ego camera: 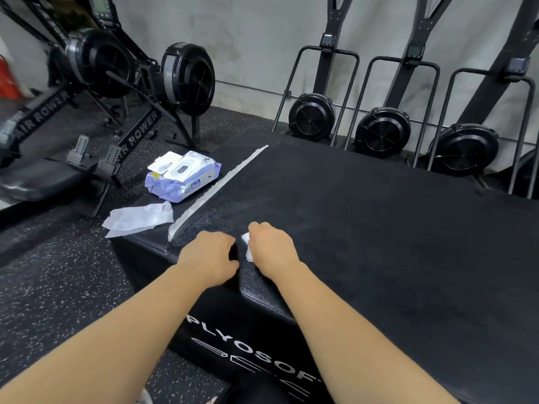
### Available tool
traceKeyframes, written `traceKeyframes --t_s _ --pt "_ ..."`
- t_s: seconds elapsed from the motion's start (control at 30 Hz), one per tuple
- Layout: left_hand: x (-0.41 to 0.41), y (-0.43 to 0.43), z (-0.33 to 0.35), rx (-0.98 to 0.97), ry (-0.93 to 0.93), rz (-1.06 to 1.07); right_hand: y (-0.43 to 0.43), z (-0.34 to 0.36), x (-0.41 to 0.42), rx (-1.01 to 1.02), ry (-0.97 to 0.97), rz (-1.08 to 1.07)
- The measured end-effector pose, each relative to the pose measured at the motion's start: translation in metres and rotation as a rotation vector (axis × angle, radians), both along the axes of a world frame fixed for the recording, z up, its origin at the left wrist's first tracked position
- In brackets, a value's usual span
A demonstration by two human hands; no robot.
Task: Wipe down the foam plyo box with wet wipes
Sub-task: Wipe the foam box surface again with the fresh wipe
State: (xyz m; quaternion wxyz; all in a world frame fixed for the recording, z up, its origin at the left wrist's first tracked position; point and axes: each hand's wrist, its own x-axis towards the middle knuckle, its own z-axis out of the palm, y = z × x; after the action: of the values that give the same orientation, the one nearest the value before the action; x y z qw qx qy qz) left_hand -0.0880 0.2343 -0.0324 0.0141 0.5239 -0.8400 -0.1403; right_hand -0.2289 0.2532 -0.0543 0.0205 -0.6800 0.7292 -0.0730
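Observation:
The black foam plyo box (379,243) fills the middle and right, with white lettering on its near side and a worn white strip along its left top edge. My right hand (271,246) grips a crumpled white wet wipe (246,247) on the box top near the front left corner. My left hand (211,255) rests beside it with fingers curled down on the box top; nothing shows in it. A purple pack of wet wipes (182,176) lies with its lid open on the box's lower left ledge. A used wipe (140,218) lies flat in front of the pack.
Two air rowers (116,83) stand at the back left on the speckled rubber floor (58,287). Three black fan machines (382,132) line the grey wall behind the box. An orange object (7,80) sits at the far left edge.

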Motion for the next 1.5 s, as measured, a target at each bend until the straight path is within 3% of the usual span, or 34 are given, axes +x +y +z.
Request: traceKeyframes --t_s 0.1,0.43,0.67,0.9,1.07,1.5 --pt "-0.016 -0.01 0.003 0.029 -0.001 -0.053 -0.003 0.003 -0.022 -0.005 0.007 0.047" --pt "-0.066 -0.044 0.009 0.14 -0.016 -0.128 -0.002 -0.003 -0.151 -0.029 0.049 -0.318" --pt "-0.073 -0.053 0.0 0.227 -0.042 -0.148 -0.012 0.0 -0.144 0.014 0.002 -0.477" --pt "-0.077 -0.053 0.001 0.197 -0.119 -0.179 -0.028 -0.011 -0.061 -0.018 0.033 -0.178" --pt "-0.079 -0.054 0.005 0.202 -0.159 -0.189 -0.033 -0.004 -0.071 -0.038 0.039 0.034" --pt "-0.081 -0.056 0.002 0.228 -0.14 -0.188 -0.03 0.001 -0.204 -0.003 0.055 -0.46"
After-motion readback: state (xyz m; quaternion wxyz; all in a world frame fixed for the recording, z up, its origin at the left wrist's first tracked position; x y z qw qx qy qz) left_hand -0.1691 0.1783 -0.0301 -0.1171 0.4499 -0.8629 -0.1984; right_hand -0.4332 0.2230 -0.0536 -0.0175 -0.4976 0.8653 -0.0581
